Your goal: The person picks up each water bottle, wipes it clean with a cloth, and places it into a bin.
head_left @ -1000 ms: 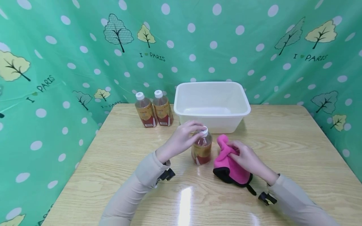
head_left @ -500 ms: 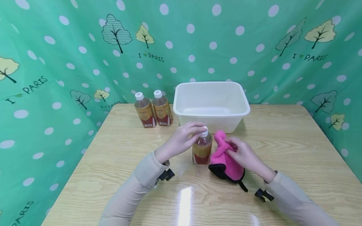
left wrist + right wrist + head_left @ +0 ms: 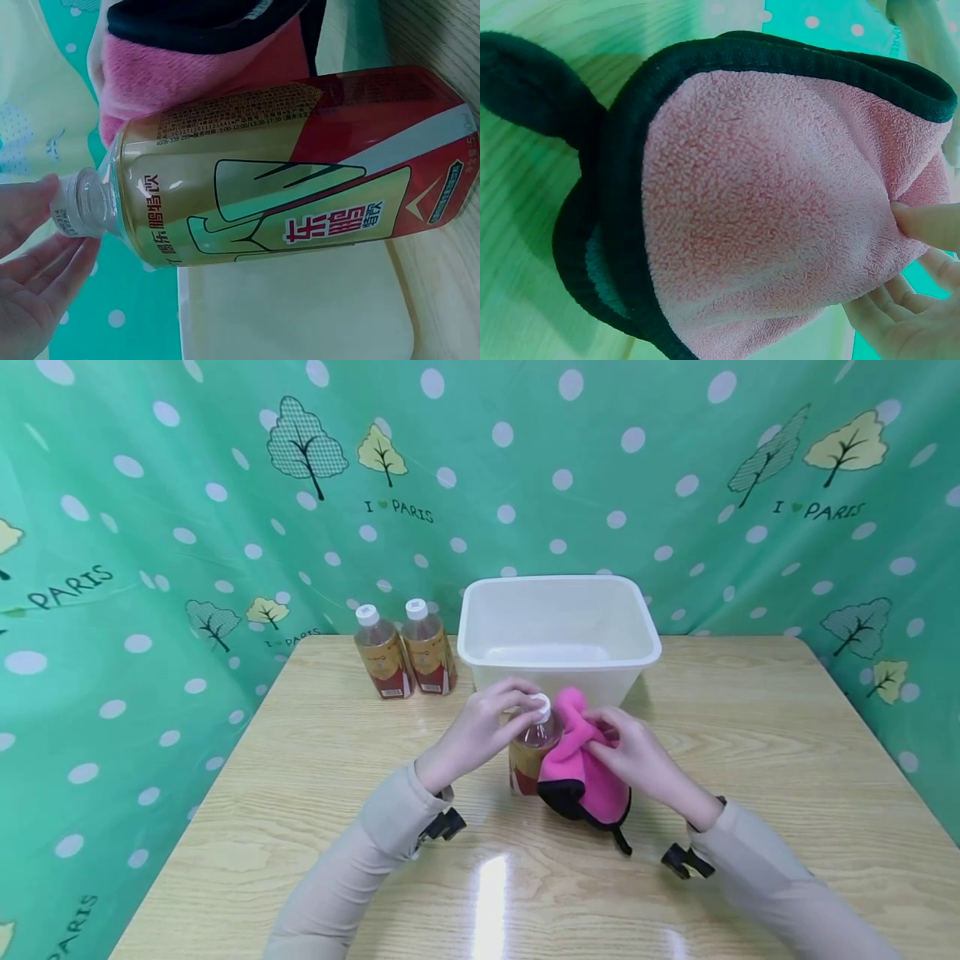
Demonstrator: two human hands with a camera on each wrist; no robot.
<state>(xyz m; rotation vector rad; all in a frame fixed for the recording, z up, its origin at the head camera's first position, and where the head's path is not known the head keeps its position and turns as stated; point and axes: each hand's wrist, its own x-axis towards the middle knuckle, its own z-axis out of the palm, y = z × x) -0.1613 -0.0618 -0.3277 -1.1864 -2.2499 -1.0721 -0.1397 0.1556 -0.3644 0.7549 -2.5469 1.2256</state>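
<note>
A drink bottle [image 3: 523, 766] with a gold and red label stands upright before the white tub. My left hand [image 3: 486, 728] pinches its white cap [image 3: 69, 204] between thumb and fingers. With thumb and fingertips, my right hand [image 3: 639, 757] grips a gathered pink towel [image 3: 566, 766] that has black edging. The towel hangs right at the bottle's right side and overlaps part of it in the head view. In the right wrist view, its fuzzy pink face [image 3: 772, 187] fills the middle, and a black loop [image 3: 532, 90] sticks out from its edge.
The white tub [image 3: 558, 667] stands at the table's back, close behind the bottle. Left of it are two more upright bottles, one left [image 3: 385, 660] and one right [image 3: 430, 653]. A green patterned curtain [image 3: 480, 468] hangs behind the wooden table [image 3: 300, 793].
My right hand has moved left and slightly away from me with the towel, from beside the bottle to up against it. My left hand stays on the cap; the bottle has turned slightly.
</note>
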